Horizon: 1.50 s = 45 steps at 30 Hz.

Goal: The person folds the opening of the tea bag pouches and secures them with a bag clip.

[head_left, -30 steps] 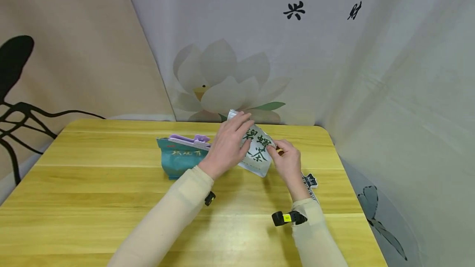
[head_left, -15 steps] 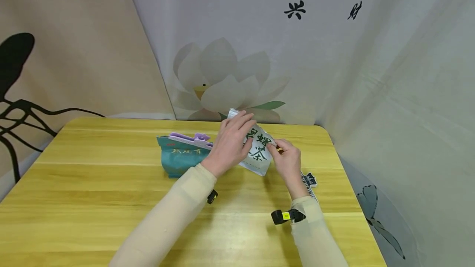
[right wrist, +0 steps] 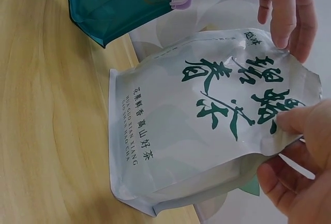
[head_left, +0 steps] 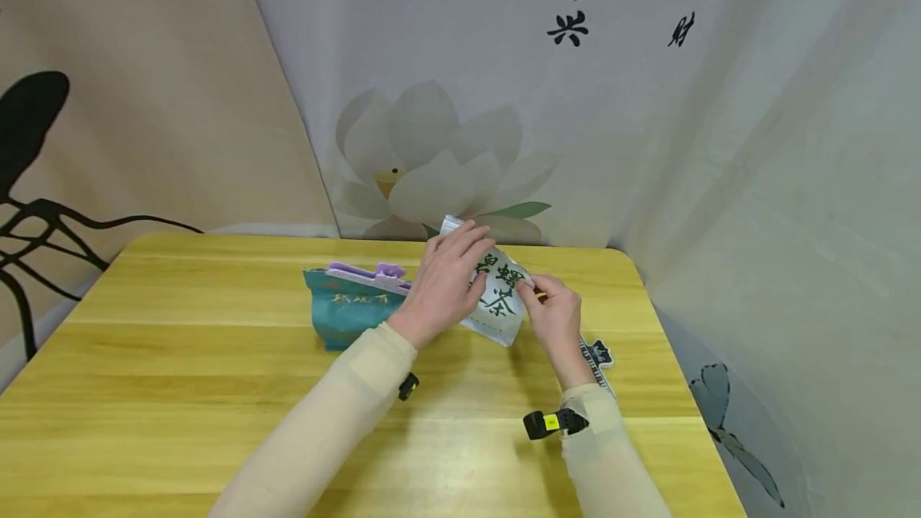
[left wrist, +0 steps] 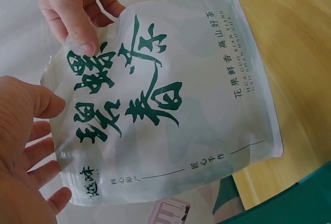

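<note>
1. White tea pouch in a firm-looking pinch: gripped at its 2 o'clock edge with the right hand, with the thumb on the front and curled fingers behind.
2. At 10 o'clock on the pouch, reaches across the upper edge with the left hand, with straight, spread fingers. Seems to touch the mouth of the pouch in both wrist views; cannot tell how firmly.
3. Held tilted between both hands, toward the far side of the wooden table. Bears large dark green brush characters on the front, partly hidden behind the left hand in the head view. Cannot tell whether the base rests on the wood.
4. At 6 o'clock from the right hand: black wrist device with a yellow label, strapped at a cream sleeve. Similar device, mostly hidden, at 7 o'clock from the left hand.
5. At 9 o'clock from the pouch: teal bag, upright on the table, with a purple clip along its top.
6. At 4 o'clock, beside the right forearm: black-and-white striped object, partly hidden.
7. At 12 o'clock, beyond the table: pale cloth backdrop, printed with a lotus.
</note>
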Each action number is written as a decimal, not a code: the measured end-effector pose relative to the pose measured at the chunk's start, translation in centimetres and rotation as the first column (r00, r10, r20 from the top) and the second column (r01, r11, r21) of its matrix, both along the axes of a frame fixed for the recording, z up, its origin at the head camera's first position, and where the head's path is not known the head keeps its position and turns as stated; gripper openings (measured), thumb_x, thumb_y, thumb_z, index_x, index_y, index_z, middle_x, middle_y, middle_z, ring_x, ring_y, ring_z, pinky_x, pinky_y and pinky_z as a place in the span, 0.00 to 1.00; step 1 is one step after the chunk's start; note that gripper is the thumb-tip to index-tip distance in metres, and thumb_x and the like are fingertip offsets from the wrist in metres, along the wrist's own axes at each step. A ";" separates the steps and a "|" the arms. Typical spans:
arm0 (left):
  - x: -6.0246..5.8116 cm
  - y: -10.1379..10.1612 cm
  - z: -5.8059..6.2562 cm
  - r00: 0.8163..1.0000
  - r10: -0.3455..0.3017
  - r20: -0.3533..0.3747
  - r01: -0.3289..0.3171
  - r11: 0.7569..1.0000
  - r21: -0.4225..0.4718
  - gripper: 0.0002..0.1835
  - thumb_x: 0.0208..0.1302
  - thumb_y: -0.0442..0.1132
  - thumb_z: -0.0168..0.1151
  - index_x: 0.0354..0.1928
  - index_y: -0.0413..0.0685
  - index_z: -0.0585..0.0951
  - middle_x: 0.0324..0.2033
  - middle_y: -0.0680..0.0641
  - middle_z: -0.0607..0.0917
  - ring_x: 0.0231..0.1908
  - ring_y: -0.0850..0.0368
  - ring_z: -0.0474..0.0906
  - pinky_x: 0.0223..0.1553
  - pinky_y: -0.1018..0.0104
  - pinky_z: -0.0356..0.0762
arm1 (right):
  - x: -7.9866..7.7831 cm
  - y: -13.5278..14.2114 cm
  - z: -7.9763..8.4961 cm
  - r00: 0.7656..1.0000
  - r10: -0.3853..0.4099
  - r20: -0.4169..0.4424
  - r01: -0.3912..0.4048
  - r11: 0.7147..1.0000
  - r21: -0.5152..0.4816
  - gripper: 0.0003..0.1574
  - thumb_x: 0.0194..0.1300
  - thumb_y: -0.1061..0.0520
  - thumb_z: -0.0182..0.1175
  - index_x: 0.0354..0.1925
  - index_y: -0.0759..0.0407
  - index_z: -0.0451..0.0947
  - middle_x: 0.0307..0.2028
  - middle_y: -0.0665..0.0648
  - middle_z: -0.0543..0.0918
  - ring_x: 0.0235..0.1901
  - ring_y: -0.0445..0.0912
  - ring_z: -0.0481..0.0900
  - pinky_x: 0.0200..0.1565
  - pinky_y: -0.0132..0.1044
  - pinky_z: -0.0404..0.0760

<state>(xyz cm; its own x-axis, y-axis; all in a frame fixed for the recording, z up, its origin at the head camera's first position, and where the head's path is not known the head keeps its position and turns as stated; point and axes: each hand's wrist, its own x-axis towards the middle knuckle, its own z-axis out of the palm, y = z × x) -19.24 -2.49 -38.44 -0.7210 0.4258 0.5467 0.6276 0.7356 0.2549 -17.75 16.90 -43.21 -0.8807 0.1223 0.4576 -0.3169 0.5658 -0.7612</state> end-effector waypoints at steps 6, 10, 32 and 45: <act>-0.2 0.2 -0.3 1.000 -0.005 -0.011 0.005 1.000 0.010 0.23 0.66 0.35 0.69 0.63 0.43 0.80 0.68 0.42 0.76 0.74 0.43 0.65 0.66 0.43 0.66 | 0.0 -0.1 -0.2 1.000 -0.010 -0.022 0.010 1.000 0.006 0.04 0.67 0.64 0.69 0.37 0.66 0.89 0.37 0.62 0.90 0.32 0.56 0.87 0.36 0.46 0.86; -0.3 0.3 -0.3 1.000 -0.009 -0.025 0.010 1.000 0.029 0.22 0.65 0.35 0.69 0.61 0.42 0.81 0.66 0.42 0.78 0.73 0.43 0.65 0.66 0.44 0.66 | -0.1 -0.1 -0.2 0.999 -0.014 -0.032 0.015 1.000 0.012 0.04 0.66 0.65 0.69 0.36 0.66 0.89 0.37 0.63 0.90 0.31 0.56 0.87 0.35 0.45 0.86; -0.5 0.4 -0.3 1.000 -0.002 -0.019 0.003 0.999 0.053 0.18 0.67 0.36 0.68 0.58 0.44 0.82 0.62 0.43 0.80 0.70 0.44 0.68 0.64 0.45 0.68 | -0.1 0.2 -1.1 0.993 0.040 -0.110 -0.047 0.997 -0.058 0.09 0.67 0.67 0.67 0.45 0.66 0.89 0.40 0.64 0.90 0.34 0.57 0.87 0.35 0.25 0.80; -0.7 0.4 -0.3 0.997 -0.002 -0.072 0.007 0.998 0.069 0.12 0.70 0.38 0.66 0.53 0.44 0.84 0.59 0.44 0.82 0.65 0.46 0.73 0.57 0.48 0.70 | -0.3 0.7 -1.5 0.967 0.113 -0.226 -0.113 0.993 0.014 0.14 0.67 0.70 0.65 0.49 0.65 0.88 0.37 0.62 0.90 0.32 0.50 0.84 0.37 0.20 0.76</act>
<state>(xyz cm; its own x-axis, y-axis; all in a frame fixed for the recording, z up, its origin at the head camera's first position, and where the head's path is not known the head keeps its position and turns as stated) -19.96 -2.07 -38.78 -0.6768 0.3886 0.6252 0.6495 0.7150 0.2587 -18.02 17.57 -44.74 -0.7622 0.0272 0.6468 -0.5431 0.5169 -0.6617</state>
